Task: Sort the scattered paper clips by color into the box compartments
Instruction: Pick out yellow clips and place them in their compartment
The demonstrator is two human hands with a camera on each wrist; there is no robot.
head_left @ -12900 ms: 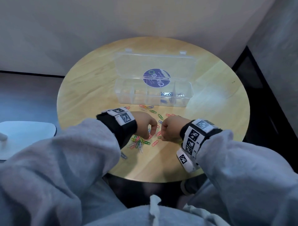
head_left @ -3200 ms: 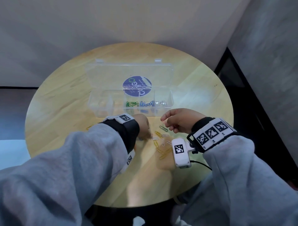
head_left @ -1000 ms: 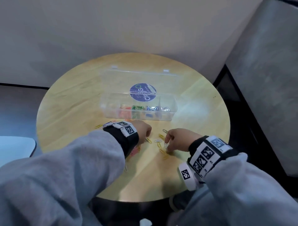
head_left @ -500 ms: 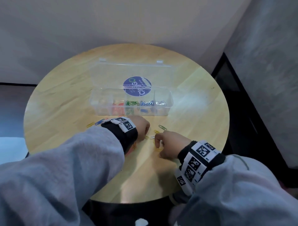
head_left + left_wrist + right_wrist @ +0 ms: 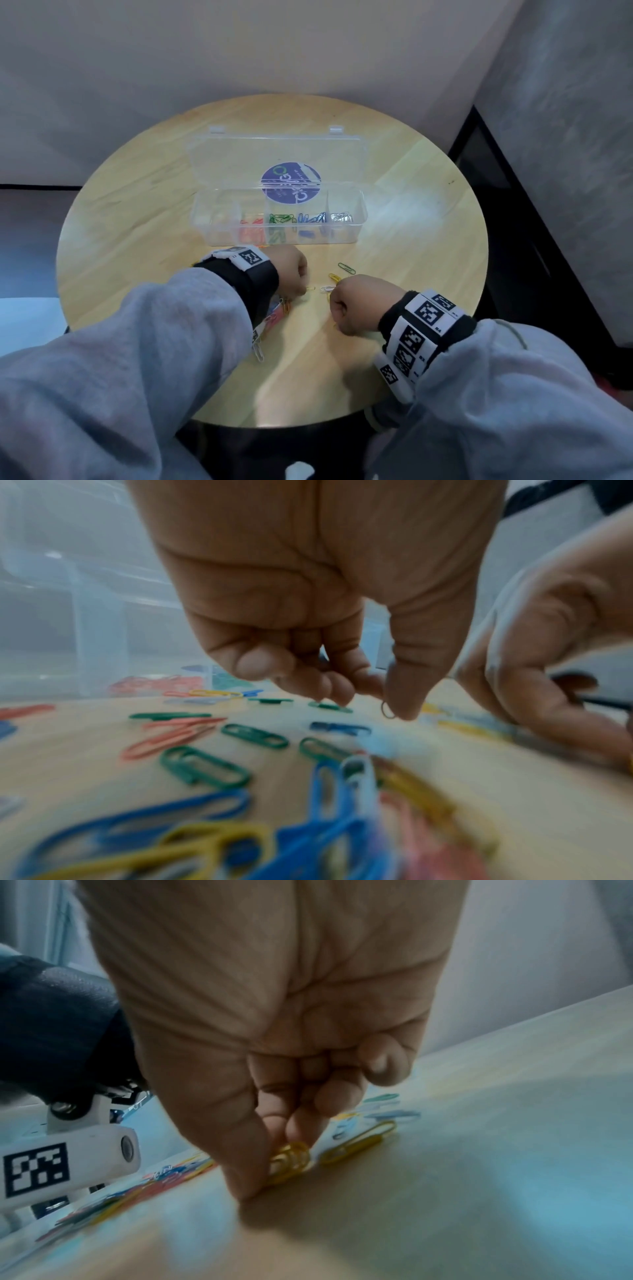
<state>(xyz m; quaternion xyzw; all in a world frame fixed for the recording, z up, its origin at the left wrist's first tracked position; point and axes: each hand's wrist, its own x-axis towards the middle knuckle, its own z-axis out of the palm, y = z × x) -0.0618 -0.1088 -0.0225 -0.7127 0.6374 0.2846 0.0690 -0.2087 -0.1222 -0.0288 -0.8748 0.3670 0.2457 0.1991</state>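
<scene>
Half a second on, the right hand [image 5: 359, 305] has drawn slightly nearer the table's front edge, its knuckles up and its thumb and forefinger pinching a small bunch of yellow paper clips [image 5: 291, 1158] against the wood; how many clips are in the bunch cannot be made out. Another yellow clip [image 5: 363, 1139] lies flat just beyond those fingertips. The left hand [image 5: 286, 270] hovers low beside it, fingers curled down to the table, the thumb tip touching what looks like a thin wire loop [image 5: 387, 710]; whether anything is truly held there cannot be told. Loose clips in green, blue, pink and yellow [image 5: 205, 767] lie scattered under that wrist, the nearest ones blurred, and most are hidden by the sleeve in the head view. A green clip [image 5: 346, 268] and a pale one [image 5: 327, 288] lie between the hands and the clear box [image 5: 358, 219], which stands open mid-table with red, green, blue and silver clips in separate compartments. Its lid [image 5: 239, 161] lies back, bearing a round purple sticker [image 5: 291, 183]. The round wooden table [image 5: 137, 212] stands in a room corner.
</scene>
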